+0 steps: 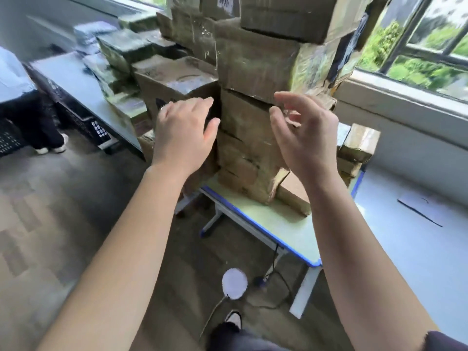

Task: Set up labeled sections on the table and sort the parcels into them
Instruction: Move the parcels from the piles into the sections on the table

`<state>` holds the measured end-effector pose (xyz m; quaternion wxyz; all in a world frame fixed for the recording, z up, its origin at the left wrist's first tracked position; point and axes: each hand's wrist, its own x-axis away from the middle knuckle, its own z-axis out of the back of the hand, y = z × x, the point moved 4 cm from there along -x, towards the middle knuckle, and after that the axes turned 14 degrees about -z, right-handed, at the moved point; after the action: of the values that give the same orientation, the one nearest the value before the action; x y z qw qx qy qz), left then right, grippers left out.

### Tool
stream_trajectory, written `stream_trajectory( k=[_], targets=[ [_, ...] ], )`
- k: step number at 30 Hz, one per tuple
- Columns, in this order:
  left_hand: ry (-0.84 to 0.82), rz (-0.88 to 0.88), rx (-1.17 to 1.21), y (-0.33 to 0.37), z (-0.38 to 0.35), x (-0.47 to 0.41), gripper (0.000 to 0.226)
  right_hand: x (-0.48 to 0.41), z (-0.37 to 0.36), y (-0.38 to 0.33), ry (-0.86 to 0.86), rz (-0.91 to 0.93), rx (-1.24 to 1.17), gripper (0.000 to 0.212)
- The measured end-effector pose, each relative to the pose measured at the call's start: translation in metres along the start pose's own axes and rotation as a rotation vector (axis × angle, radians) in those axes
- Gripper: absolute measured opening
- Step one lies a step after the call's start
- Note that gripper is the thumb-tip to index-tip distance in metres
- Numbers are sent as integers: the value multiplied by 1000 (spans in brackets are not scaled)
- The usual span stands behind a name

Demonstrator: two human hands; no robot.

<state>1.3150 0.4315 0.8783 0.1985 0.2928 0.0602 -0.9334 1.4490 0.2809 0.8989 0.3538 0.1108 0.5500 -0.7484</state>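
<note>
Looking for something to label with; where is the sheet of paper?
Head view, right side: the paper lies flat on the white table, right of the parcel stack.

Seen from a wide-angle camera on the person's head, the view faces forward and steeply down, with the left hand (184, 133) and right hand (304, 138) raised at mid-frame. The stacked parcels (243, 117) stand close ahead and rise past the top edge, on a table (278, 224) whose near corner lies below the hands. The lens bends lines at the margins. The window (430, 34) tilts at upper right, the floor (63, 211) spreads at left, and the wearer's own shoe (234, 319) shows at bottom centre.
</note>
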Motion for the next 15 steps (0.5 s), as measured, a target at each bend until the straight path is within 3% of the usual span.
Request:
stream_trajectory(
  k=[15],
  targets=[
    [181,-36,38,-113,13,-132,44,-103,-101,-87,47,172,36,28]
  ],
)
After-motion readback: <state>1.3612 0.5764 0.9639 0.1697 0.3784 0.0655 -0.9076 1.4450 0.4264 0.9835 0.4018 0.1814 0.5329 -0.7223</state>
